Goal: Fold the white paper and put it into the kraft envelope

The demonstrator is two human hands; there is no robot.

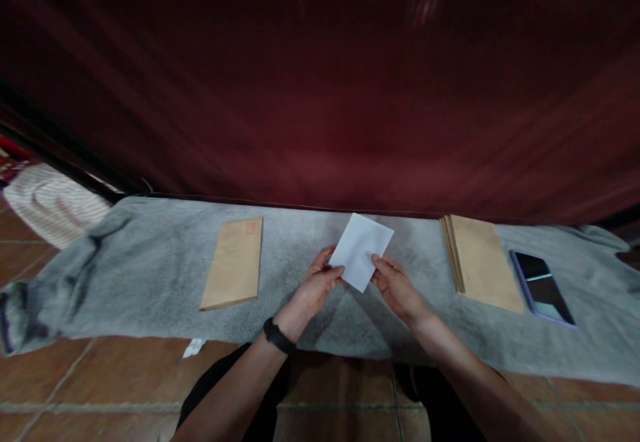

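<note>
My view is dim, with soft light falling from above onto the grey cloth (150, 275). The red curtain (320, 95) at the far side smears with motion blur. Wide-angle distortion bows the edges, and faint shadows pool beneath the white paper (361, 251).

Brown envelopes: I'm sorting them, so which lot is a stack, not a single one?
The stack of envelopes on the right, beside the phone; layered edges show along its left side. The single envelope lies left.

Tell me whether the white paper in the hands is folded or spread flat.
Cannot tell for sure. The white paper looks small, flat and crisp-edged between the left hand and right hand; no crease or layers show.
</note>
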